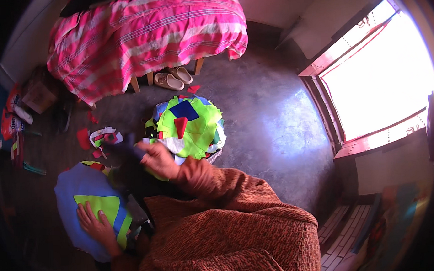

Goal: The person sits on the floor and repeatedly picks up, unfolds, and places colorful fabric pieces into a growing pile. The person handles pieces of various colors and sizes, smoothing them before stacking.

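Note:
My left hand (97,226) lies flat, fingers stretched, on a lime green cloth piece (104,205). That piece rests on a rounded bundle covered in blue cloth (69,207), with a blue strip beside it. My right hand (159,159) is closed and smeared by motion. A dark bluish thing (124,147) juts leftward from its fingers, too blurred to name. Just beyond my right hand stands a heap of cloth scraps (198,134), mostly lime green. On its top lie a dark blue square (184,110) and a red scrap (181,125).
Red scraps (83,138) and a small white-and-pink scrap pile (107,136) lie on the floor to the left. Tan clogs (168,82) stand under a bed with a pink checked cover (146,37). A cardboard box (39,94) sits at left; a bright opening (382,77) is at right.

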A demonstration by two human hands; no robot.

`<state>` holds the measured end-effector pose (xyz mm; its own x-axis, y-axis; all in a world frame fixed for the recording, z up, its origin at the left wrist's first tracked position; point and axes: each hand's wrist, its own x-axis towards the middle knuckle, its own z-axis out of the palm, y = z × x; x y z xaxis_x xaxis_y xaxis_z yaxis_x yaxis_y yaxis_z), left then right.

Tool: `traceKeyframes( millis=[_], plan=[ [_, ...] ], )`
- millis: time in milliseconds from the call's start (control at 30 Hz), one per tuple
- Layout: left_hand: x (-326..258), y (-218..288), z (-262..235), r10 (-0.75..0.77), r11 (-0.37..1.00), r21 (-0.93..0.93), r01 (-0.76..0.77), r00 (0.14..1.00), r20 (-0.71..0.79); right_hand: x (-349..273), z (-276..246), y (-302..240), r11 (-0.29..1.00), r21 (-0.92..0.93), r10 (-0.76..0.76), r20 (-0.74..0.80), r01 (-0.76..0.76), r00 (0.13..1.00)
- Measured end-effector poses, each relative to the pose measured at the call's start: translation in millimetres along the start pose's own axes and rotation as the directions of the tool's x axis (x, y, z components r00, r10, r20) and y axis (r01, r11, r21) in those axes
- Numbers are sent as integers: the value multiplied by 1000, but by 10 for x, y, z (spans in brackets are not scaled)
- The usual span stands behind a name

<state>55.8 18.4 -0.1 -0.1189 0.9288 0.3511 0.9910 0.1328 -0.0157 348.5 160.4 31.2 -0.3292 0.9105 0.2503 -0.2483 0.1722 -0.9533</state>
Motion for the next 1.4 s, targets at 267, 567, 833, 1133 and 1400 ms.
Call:
traceKeyframes(
  millis=[267, 567, 833, 1133, 1400],
  plan=[
    [-67, -118, 24, -1, 999, -38, 1, 1000, 9, -472, 782, 335, 886, -402, -30, 450, 232, 893],
    [-333, 276, -251, -236, 745, -658, 112, 966, -103, -442, 907, 1026, 966, -256, 39, 245, 26, 969],
    [-409, 733, -344, -59, -327, -837, 438, 875, 480, -445, 611, 844, 816, 479, 294, 139, -324, 946],
    [-472, 928, 74, 8, -438, -699, 565, 780, 625, -326, 666, 588, 856, 426, 231, 192, -293, 954],
    [-280, 967, 113, -3, -551, -661, 509, 791, 612, -339, 594, 680, 824, 455, 231, 274, -338, 934]
  ],
)
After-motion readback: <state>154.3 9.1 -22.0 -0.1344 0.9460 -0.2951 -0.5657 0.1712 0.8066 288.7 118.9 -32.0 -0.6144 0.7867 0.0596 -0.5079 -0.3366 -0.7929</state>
